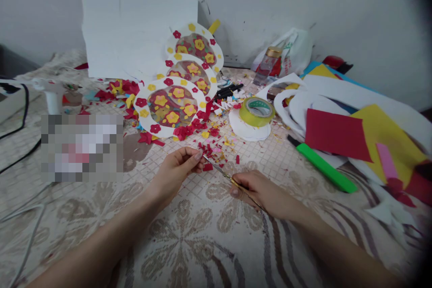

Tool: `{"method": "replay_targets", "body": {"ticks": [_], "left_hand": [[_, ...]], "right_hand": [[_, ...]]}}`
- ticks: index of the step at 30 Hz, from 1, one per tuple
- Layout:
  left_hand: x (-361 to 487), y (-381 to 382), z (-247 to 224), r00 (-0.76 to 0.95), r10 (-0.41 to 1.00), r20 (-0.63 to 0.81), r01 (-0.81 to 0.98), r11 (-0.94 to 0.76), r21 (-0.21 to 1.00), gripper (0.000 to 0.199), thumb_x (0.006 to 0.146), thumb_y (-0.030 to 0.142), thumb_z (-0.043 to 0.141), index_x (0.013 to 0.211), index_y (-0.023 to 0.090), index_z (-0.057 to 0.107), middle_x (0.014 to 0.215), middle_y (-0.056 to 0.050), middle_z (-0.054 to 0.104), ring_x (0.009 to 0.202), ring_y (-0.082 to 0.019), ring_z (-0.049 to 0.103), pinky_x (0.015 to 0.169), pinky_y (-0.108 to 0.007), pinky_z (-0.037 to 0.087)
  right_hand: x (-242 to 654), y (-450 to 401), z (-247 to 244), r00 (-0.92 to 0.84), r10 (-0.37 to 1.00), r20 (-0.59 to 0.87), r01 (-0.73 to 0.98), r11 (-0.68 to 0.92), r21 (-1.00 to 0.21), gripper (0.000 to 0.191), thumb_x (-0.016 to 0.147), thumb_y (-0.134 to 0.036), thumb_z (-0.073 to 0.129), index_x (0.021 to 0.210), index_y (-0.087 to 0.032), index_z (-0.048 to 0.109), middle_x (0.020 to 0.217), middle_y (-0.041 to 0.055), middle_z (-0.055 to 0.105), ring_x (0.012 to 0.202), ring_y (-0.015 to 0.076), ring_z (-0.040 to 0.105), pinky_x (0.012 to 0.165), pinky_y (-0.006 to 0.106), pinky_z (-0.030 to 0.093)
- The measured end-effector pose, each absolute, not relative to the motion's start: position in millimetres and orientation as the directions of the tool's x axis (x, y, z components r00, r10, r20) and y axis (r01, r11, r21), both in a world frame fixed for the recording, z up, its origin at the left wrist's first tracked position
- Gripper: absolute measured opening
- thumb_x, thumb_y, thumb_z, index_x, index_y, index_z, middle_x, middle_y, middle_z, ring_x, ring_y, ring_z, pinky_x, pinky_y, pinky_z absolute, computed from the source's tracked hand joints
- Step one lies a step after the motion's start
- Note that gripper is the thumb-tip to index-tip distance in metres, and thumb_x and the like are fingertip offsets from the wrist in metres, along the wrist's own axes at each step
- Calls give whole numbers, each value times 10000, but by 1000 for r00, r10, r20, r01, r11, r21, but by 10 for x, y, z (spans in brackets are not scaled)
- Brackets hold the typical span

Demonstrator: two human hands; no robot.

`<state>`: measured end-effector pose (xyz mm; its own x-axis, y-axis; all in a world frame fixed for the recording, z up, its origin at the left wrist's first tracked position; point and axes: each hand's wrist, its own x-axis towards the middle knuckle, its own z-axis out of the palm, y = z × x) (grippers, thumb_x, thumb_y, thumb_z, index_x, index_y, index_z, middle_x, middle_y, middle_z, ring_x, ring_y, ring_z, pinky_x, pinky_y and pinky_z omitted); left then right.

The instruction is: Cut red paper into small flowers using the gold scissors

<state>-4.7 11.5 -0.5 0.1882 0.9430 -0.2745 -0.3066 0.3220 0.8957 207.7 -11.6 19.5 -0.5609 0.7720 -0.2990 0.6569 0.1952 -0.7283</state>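
Note:
My right hand (253,189) is closed on a pair of scissors (222,171), its blades pointing up and left. The scissor tips touch or nearly touch the fingertips of my left hand (185,162). Those fingers are pinched together; whatever they hold is hidden or too small to name. Beyond my hands are red and yellow paper scraps (216,155) on the patterned cloth (182,238). Three white rings decorated with red and yellow paper flowers (170,107) overlap behind my left hand.
A yellow tape roll (257,111) rests on a white paper disc. To the right lie a green cutter (326,167), red paper (337,135) and yellow paper (380,132). A glue gun (53,96), cables and a blurred patch are at left. A bottle (267,66) stands near the wall.

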Motion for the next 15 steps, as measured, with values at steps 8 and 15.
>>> {"method": "replay_targets", "body": {"ticks": [8,15], "left_hand": [[-46,124,-8,185,943,-278,-294,323,900,158,720,239,692,744,127,583,660,-1,614,610,-88,551,618,-212,439],[-37,106,0,163,954,-252,-281,290,915,156,722,244,686,749,130,582,683,-4,619,616,-91,553,617,-213,438]], "right_hand": [[2095,-107,154,-562,783,-268,669,239,-704,458,860,-542,416,588,-175,384,538,-40,353,517,92,342,490,209,216],[2084,-106,144,-505,821,-266,727,238,-644,480,841,-564,435,564,-175,388,508,-46,324,494,89,324,476,213,191]]}}
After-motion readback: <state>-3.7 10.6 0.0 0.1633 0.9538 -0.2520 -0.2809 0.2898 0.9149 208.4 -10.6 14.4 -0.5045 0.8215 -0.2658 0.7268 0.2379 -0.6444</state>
